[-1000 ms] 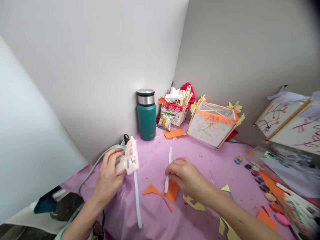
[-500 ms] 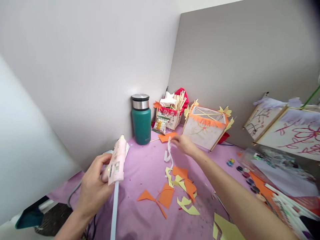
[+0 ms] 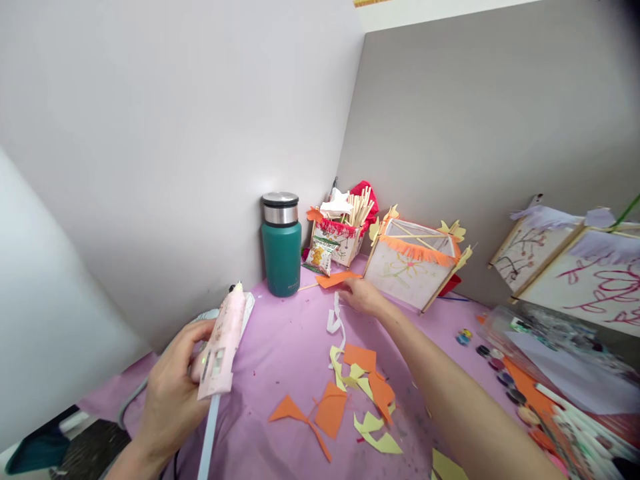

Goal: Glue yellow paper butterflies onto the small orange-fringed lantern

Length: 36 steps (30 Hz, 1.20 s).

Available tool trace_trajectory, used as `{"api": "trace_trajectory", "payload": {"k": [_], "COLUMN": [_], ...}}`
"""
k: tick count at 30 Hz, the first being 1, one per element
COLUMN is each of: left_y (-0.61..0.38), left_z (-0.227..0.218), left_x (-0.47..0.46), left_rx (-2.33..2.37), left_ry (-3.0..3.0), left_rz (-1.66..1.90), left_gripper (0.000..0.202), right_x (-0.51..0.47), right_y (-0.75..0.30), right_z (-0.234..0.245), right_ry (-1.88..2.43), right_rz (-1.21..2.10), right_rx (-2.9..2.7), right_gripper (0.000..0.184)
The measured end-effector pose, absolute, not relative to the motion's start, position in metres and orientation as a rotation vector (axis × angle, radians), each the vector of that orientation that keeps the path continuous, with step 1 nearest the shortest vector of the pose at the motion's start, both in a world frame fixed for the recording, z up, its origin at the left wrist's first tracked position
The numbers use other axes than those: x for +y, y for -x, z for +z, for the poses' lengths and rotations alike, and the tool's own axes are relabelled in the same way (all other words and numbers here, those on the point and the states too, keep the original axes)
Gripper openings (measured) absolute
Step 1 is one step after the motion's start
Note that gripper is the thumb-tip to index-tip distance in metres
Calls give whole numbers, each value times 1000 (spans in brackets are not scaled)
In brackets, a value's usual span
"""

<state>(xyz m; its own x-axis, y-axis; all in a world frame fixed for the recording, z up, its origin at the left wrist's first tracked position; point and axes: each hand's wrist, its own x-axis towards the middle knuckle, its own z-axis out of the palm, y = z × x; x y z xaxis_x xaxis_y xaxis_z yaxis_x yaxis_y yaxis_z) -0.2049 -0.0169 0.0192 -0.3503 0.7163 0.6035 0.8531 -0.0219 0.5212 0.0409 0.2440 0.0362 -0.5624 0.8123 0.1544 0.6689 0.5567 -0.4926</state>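
My left hand (image 3: 170,383) is wrapped round a pale pink hot glue gun (image 3: 223,347), its nozzle pointing up and away from me. A long translucent glue stick (image 3: 209,433) comes out of its back end. My right hand (image 3: 364,297) reaches across the purple cloth with its fingers pinched at the edge of an orange paper piece (image 3: 333,280), which looks tilted up. A curled white strip (image 3: 334,322) lies right beside those fingertips; whether they also touch it I cannot tell. Nearer me are orange scraps (image 3: 331,410) and yellow scraps (image 3: 377,433).
A green bottle (image 3: 283,260) stands against the left wall. Behind my right hand are a snack packet (image 3: 321,255), a decorated box of sticks (image 3: 350,237) and a paper lantern (image 3: 413,267). Paint pots (image 3: 505,379), markers (image 3: 575,427) and another lantern (image 3: 600,273) sit right.
The view has shifted slightly. My left hand with the glue gun has moved a little left and down. By my right hand, the white strip's top sits lower and the orange paper is more tilted.
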Motion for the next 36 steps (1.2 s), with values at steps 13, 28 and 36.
{"api": "trace_trajectory", "payload": {"k": [13, 28, 36], "left_y": [209, 206, 212], "left_z": [17, 24, 19], "left_x": [-19, -16, -17], "left_rx": [-2075, -2048, -2053], "left_ry": [1635, 1658, 1651], "left_rz": [-1312, -1293, -1335], "left_gripper": [34, 29, 31], "right_x": [204, 216, 227], "right_y": [-46, 89, 92], "right_z": [72, 45, 39], "right_ry": [1126, 1015, 975], "right_rz": [863, 657, 623], "right_rx": [-2777, -2021, -1938], "right_gripper": [25, 107, 92]}}
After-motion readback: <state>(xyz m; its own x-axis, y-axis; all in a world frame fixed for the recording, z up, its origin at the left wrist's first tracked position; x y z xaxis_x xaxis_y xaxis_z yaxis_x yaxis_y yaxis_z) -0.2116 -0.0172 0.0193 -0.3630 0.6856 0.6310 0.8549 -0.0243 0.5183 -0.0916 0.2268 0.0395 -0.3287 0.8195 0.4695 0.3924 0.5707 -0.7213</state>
